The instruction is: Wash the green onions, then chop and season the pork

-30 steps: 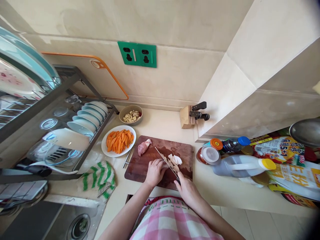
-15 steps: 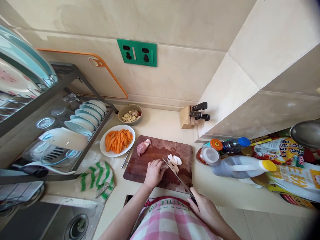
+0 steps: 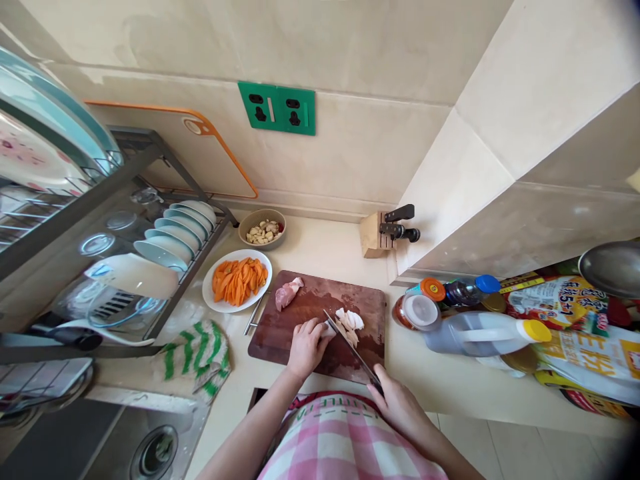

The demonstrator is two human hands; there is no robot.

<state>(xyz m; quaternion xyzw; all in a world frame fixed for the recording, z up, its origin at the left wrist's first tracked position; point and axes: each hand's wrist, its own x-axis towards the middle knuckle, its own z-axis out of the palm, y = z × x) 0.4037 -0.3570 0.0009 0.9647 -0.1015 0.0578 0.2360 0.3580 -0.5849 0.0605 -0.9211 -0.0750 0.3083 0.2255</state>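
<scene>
On the brown cutting board [image 3: 300, 340], my left hand [image 3: 307, 347] has its fingers curled down over a pale, whitish piece of food [image 3: 329, 330], mostly covered by the hand. My right hand [image 3: 400, 403] grips the dark handle of a kitchen knife [image 3: 356, 350] near the board's front edge. The blade slants up and left, right beside my left fingertips. Just right of the blade lie several thin, pale slices [image 3: 351, 321]. A lump of pink raw meat [image 3: 289, 294] rests at the board's upper left, apart from both hands.
Left of the board are a plate [image 3: 207, 295] of sliced carrots [image 3: 239, 280], a bowl [image 3: 276, 245] of garlic cloves and a striped cloth [image 3: 200, 353]. A dish rack [image 3: 165, 153] and sink [image 3: 115, 443] lie further left. A knife block [image 3: 371, 233] stands behind; bottles [image 3: 475, 333] crowd the right.
The knife and my right hand have shifted slightly left and up, bringing the blade closer to my left fingers. My left hand stays almost where it was.
</scene>
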